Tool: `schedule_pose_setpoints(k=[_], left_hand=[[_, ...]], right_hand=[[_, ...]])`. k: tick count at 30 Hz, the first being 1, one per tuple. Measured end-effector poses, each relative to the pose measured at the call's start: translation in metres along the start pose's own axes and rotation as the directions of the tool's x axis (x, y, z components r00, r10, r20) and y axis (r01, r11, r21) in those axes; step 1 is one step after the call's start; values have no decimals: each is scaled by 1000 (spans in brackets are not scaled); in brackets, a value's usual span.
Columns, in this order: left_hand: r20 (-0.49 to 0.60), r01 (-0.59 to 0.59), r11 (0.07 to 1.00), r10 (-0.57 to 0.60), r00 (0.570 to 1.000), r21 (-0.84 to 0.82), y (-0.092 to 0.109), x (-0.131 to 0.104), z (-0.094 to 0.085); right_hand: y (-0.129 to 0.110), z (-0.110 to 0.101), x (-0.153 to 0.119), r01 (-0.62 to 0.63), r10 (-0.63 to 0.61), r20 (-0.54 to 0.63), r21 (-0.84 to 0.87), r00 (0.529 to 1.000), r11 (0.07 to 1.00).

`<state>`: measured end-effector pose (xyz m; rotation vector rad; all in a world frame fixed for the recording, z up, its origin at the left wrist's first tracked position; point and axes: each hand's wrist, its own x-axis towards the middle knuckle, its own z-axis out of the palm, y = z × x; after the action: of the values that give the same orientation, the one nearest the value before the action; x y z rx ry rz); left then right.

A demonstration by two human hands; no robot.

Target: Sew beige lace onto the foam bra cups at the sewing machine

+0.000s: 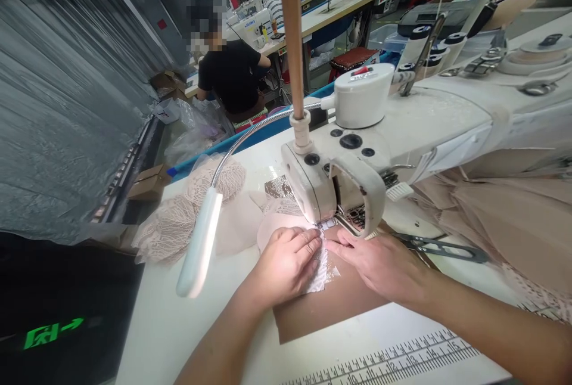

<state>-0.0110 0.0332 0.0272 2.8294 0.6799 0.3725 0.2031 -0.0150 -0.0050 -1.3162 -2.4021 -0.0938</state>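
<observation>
My left hand (290, 260) lies over a strip of white lace (319, 275), its fingers together and stretched toward the needle area. My right hand (386, 266) rests opposite, with fingertips reaching to the lace's edge and thumb and forefinger a little apart. Beneath both is a brown sheet (308, 316), flat on the sewing machine table. The lace's far end runs under the presser foot (328, 224) of a white sewing machine (313, 182). A pale rounded piece of cloth (268, 230) lies beyond my left hand. The undersides of my fingers are hidden.
A lamp (201, 242) on a bendable neck hangs left of the machine. Lace pieces (167, 230) are heaped behind it. Dark thread snips (440, 248) and beige fabric (504, 218) lie to the right. A printed ruler (393, 367) marks the front. A person (232, 72) sits at another machine.
</observation>
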Motion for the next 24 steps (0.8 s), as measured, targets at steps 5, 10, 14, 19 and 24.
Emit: schedule_pose_setpoints(k=[5, 10, 14, 19, 24], left_hand=[[31, 23, 999, -24, 999, 37, 2, -4, 3], [72, 73, 996, -77, 994, 48, 4, -5, 3], [76, 112, 992, -116, 990, 54, 5, -2, 5], [56, 125, 991, -127, 990, 40, 4, -1, 8], [33, 110, 993, -111, 993, 34, 3, -5, 9]], right_hand=[[0, 3, -4, -16, 16, -6, -53, 1000, 998], [1, 3, -2, -19, 20, 19, -45, 1000, 999], [1, -1, 3, -23, 23, 14, -18, 1000, 1000], [0, -2, 6, -69, 70, 38, -9, 997, 998], [5, -2, 2, -37, 36, 43, 13, 998, 999]])
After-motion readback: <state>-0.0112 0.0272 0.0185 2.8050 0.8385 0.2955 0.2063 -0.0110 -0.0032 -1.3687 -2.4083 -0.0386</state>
